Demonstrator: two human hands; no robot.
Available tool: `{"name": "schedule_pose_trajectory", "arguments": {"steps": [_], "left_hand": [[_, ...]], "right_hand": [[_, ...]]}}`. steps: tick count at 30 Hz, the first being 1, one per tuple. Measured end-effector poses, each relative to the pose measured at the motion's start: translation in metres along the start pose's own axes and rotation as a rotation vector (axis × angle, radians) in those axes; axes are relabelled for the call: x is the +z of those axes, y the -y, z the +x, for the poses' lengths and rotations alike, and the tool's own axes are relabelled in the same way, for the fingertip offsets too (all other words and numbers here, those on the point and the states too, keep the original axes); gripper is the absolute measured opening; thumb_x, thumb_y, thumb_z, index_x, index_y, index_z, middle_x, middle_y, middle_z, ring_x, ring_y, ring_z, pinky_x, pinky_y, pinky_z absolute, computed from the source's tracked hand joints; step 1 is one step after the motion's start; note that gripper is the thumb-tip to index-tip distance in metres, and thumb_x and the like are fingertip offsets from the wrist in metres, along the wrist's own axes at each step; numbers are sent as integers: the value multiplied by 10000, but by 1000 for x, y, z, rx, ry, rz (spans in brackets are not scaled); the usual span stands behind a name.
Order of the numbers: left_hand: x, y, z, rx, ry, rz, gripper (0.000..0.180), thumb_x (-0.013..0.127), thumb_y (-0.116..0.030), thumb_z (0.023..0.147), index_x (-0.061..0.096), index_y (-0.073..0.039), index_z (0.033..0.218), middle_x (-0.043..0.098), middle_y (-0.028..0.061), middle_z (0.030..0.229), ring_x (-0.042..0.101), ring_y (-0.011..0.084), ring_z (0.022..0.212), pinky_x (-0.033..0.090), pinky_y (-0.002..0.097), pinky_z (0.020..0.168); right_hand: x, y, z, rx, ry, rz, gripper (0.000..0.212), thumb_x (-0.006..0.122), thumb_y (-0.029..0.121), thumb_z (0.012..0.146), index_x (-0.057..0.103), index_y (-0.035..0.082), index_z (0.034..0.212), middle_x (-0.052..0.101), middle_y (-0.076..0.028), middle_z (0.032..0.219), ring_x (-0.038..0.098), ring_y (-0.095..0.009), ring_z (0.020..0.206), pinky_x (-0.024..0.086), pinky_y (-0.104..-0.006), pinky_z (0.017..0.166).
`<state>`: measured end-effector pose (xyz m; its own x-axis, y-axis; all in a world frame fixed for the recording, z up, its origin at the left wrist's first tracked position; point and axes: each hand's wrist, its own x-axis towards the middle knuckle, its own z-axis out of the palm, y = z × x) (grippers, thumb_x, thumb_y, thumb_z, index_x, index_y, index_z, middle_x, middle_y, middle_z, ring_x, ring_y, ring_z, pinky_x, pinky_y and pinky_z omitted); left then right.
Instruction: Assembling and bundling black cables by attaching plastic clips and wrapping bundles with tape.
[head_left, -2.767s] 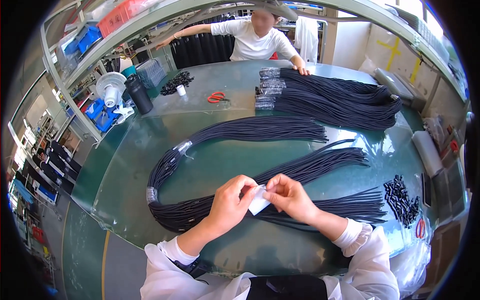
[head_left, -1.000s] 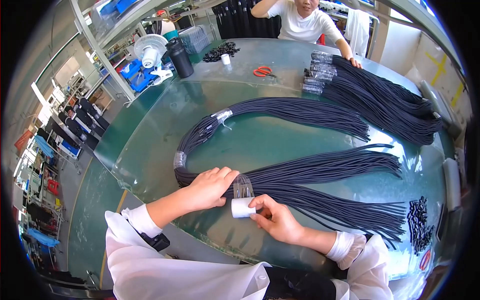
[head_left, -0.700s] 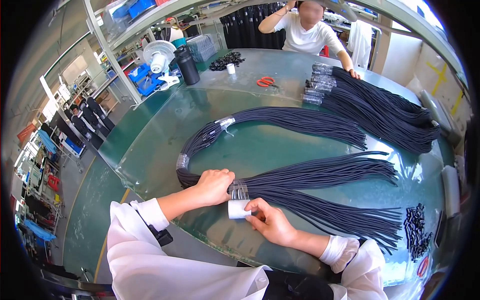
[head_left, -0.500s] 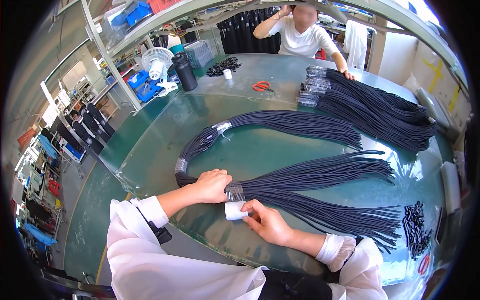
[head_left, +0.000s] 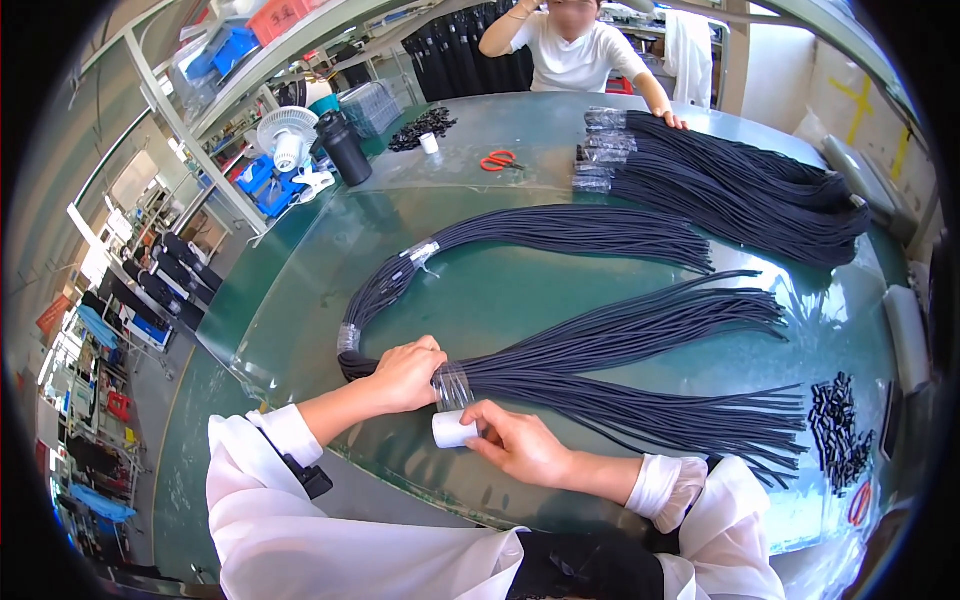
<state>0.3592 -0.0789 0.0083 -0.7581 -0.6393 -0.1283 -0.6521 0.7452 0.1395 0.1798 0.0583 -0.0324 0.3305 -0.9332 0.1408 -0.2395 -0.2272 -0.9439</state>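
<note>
A long bundle of thin black cables (head_left: 600, 340) lies curved on the table, its loose ends fanning to the right. My left hand (head_left: 406, 374) is closed around the bundle on its near side. Just right of those fingers, clear film (head_left: 453, 386) circles the cables and runs down to a small white roll (head_left: 455, 429). My right hand (head_left: 522, 446) pinches that roll by its right end, a little below the bundle. Two more clear bands, one at the left bend (head_left: 349, 338) and one higher up (head_left: 420, 252), wrap the same bundle.
Taped cable bundles (head_left: 720, 190) lie at the far right, near a co-worker's hand (head_left: 672, 120). Red-handled scissors (head_left: 498, 160), a second white roll (head_left: 429, 143), a black bottle (head_left: 344, 150) and a fan (head_left: 287, 138) stand or lie farther back. Small black pieces (head_left: 840, 430) are heaped at right.
The whole view has shifted slightly, moving the scene up and left. More film shows stretched between the bundle and the roll. Both hands keep their holds.
</note>
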Motion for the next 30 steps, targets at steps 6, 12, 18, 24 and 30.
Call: {"name": "schedule_pose_trajectory", "arguments": {"steps": [6, 12, 18, 24, 30], "left_hand": [[-10, -10, 10, -113, 160, 43, 253, 680, -164, 635, 625, -32, 843, 644, 164, 839, 623, 356, 816, 489, 464, 717], [-4, -11, 8, -72, 86, 82, 224, 672, -183, 648, 626, -37, 812, 647, 174, 795, 622, 371, 792, 489, 469, 708], [-1, -24, 6, -140, 118, 116, 203, 659, -195, 660, 626, -39, 787, 643, 182, 794, 622, 375, 787, 490, 475, 699], [6, -16, 7, -152, 88, 108, 199, 655, -212, 665, 626, -51, 778, 638, 188, 785, 620, 384, 772, 493, 482, 686], [-24, -10, 16, -79, -38, 144, 203, 650, -194, 640, 591, -36, 753, 620, 217, 794, 598, 406, 781, 480, 465, 677]], "right_hand": [[1, -5, 0, -131, -63, -61, 263, 590, 110, 849, 454, 130, 1073, 615, -109, 871, 612, -297, 705, 485, -388, 610], [-1, -6, -2, -140, -42, -59, 266, 586, 106, 856, 465, 137, 1091, 608, -103, 875, 607, -274, 685, 483, -372, 596], [4, -4, -11, -172, -50, -41, 262, 574, 102, 846, 452, 148, 1074, 608, -119, 916, 613, -327, 761, 489, -420, 640], [1, -3, -10, -186, -57, -83, 267, 594, 96, 821, 503, 135, 1069, 595, -128, 945, 613, -330, 779, 495, -420, 675], [-5, -5, 6, -386, -121, -186, 329, 605, -2, 766, 593, 117, 1073, 587, -136, 904, 605, -336, 798, 513, -380, 689]]}}
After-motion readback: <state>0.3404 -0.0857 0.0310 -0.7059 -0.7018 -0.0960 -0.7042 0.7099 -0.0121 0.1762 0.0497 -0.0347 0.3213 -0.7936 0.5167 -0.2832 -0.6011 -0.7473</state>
